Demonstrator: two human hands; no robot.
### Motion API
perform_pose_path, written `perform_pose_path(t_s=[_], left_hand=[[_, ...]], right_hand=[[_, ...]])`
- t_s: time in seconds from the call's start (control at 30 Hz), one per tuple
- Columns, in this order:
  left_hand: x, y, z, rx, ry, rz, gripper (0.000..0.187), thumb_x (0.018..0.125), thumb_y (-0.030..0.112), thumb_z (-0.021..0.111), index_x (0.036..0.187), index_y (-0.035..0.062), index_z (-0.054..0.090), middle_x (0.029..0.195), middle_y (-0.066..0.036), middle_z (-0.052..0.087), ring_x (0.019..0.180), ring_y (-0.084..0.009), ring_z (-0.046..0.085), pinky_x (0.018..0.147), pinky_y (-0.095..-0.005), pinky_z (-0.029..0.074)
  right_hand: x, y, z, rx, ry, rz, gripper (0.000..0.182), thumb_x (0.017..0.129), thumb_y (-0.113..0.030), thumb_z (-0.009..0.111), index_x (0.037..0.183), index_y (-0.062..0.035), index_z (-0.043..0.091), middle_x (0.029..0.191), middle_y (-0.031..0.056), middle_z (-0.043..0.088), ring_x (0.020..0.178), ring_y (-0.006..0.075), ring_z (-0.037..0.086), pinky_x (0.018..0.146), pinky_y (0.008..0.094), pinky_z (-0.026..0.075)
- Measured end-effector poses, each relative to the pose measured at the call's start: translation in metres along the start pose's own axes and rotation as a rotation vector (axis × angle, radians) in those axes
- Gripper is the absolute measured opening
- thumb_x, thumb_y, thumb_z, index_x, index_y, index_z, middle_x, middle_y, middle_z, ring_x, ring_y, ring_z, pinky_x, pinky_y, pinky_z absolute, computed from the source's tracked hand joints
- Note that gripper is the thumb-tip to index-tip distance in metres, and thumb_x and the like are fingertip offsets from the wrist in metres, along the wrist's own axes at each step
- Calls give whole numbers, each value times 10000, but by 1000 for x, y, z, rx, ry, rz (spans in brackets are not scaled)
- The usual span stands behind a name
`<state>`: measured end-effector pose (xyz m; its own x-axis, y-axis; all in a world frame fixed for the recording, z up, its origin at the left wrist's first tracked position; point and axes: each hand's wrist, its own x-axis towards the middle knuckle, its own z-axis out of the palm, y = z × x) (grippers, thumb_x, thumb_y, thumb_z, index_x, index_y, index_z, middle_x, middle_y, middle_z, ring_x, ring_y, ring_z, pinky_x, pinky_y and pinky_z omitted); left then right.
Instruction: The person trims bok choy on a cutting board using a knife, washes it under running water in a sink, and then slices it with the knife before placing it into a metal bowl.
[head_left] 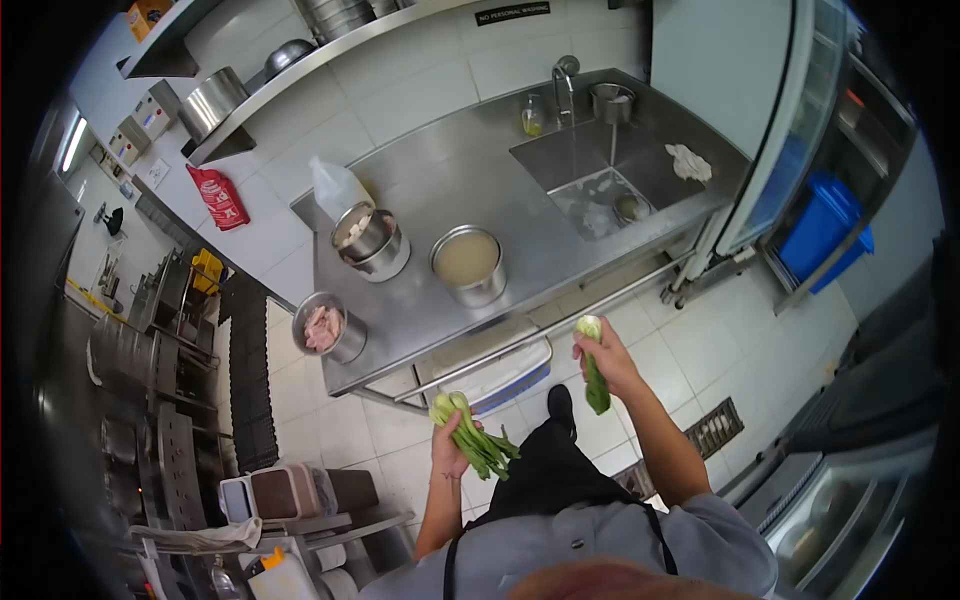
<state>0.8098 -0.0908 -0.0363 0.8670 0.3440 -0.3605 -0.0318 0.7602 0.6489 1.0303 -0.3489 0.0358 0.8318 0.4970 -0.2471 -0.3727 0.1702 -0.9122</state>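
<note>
My left hand (449, 449) is wrapped round a bunch of leafy greens (474, 436), pale stems up and dark leaves trailing to the right. In my right hand (609, 360) is a single leafy green (595, 372), its whitish base at the top and leaves hanging down. Both hands are in the air in front of the steel counter (420, 335). On that counter stand a pot of cloudy liquid (468, 262) and stacked steel containers (368, 240) with pale pieces in the top one. A steel pot of raw meat (328, 328) sits at the counter's left corner.
The sink (560, 165) at the back right has a running tap (565, 95), with a cloth (688, 163) on its right side. A rail (560, 325) runs along the counter front, above a white tub (500, 372). Bins (290, 492) stand at lower left.
</note>
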Motion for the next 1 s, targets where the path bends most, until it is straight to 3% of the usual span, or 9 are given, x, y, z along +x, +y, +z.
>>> perform_pose_path(t_s=[0.23,0.43,0.57,0.67,0.77,0.83,0.87,0.93,1.0], left_hand=[[174,3,112,-15,-150,-44,356,951,188,632,1270,62,535,1058,-132,644,890,-279,667,783,-433,583],[247,22,244,82,-256,-135,418,892,38,685,1273,51,513,1041,-101,627,869,-229,667,795,-379,574],[284,18,273,196,-119,-67,404,896,41,685,1262,54,516,1016,-92,626,828,-220,667,741,-374,577],[310,2,271,244,116,54,392,901,46,679,1259,57,520,1000,-93,627,815,-227,665,719,-374,573],[313,-14,276,127,390,135,403,900,79,684,1265,58,515,987,-107,622,810,-250,648,718,-393,557],[309,-25,304,31,529,234,401,901,103,687,1260,53,515,983,-117,619,812,-257,636,728,-401,548],[309,-30,321,2,554,289,400,902,114,689,1256,50,515,981,-119,617,812,-258,630,733,-401,543],[312,-46,344,-2,639,336,397,903,138,697,1246,40,522,982,-119,616,802,-248,627,733,-392,543],[318,-60,361,-55,761,329,400,904,163,707,1239,34,529,986,-118,619,801,-239,623,737,-383,541]], right_hand=[[124,-68,-117,36,171,97,220,1049,-260,490,1189,-95,533,840,70,628,611,149,573,534,314,522],[247,-129,-197,18,212,-39,243,947,-142,633,1149,-87,510,891,68,605,698,181,611,559,373,537],[344,-183,-215,67,171,27,241,960,-318,678,1044,-112,585,688,-6,540,552,111,543,472,297,465],[451,-196,-234,-77,193,38,236,951,-290,690,1062,-99,608,720,-4,567,560,123,539,502,304,461],[529,-230,-247,-311,-27,85,402,971,-352,640,1176,-12,581,888,81,624,718,155,596,570,322,494],[621,-218,-268,-840,-36,-234,565,932,-401,663,1244,52,534,1142,231,637,967,323,641,860,443,516],[679,-208,-281,-1096,-83,-286,551,926,-369,661,1284,27,524,1363,277,527,1194,395,575,1017,466,457],[724,-229,-274,-1424,-104,-476,497,938,-329,635,1268,25,522,1513,261,388,1422,391,366,1094,473,415],[770,-230,-276,-1459,-153,-582,472,943,-308,622,1263,25,521,1550,245,333,1455,386,301,1114,481,400]])
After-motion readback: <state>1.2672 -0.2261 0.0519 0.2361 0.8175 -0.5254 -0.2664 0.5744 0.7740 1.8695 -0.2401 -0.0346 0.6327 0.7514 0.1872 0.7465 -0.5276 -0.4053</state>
